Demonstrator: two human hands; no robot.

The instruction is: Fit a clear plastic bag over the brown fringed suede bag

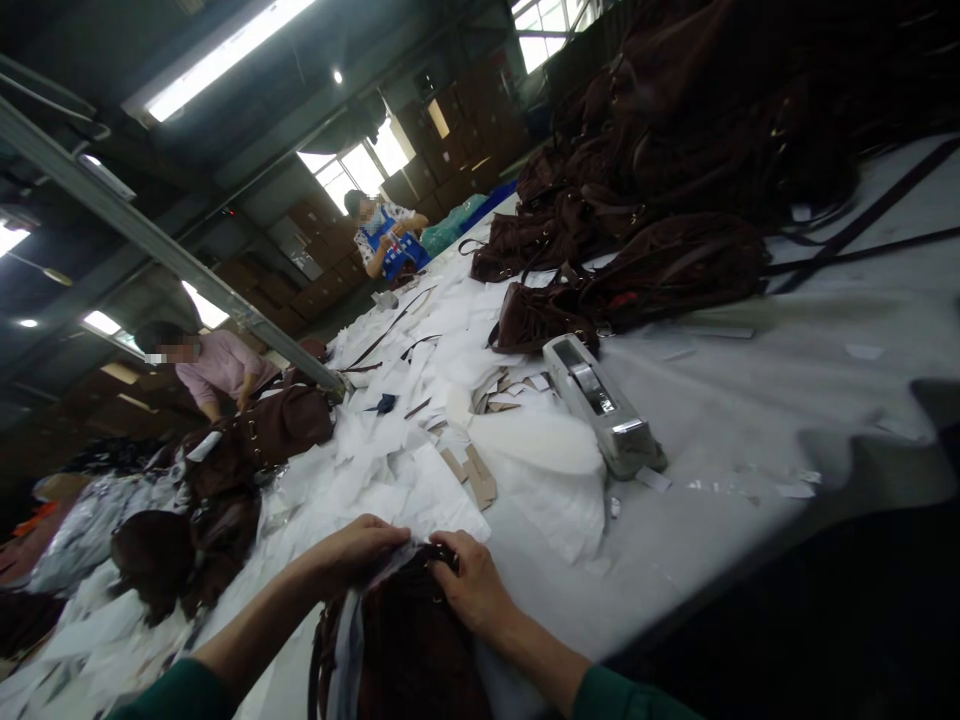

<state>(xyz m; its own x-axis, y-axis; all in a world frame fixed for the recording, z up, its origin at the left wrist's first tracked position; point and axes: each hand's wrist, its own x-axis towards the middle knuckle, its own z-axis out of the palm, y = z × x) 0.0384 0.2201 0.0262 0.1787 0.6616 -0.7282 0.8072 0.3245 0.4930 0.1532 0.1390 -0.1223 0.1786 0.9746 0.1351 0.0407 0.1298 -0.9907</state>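
A dark brown bag stands at the near edge of the table, below both hands. My right hand pinches the bag's top edge, thumb and fingers closed on it. At the bag's opening my left hand is closed on whitish, partly see-through material, which looks like a plastic sheet. More pale material hangs down the bag's left side. Beyond the hands lie white paper sheets and pieces of brown cardboard.
A grey tape dispenser stands right of the papers. Brown bags are heaped at the back right and on the left. Two people work across the table, one in a pink top, another in a blue apron. A metal post slants at left.
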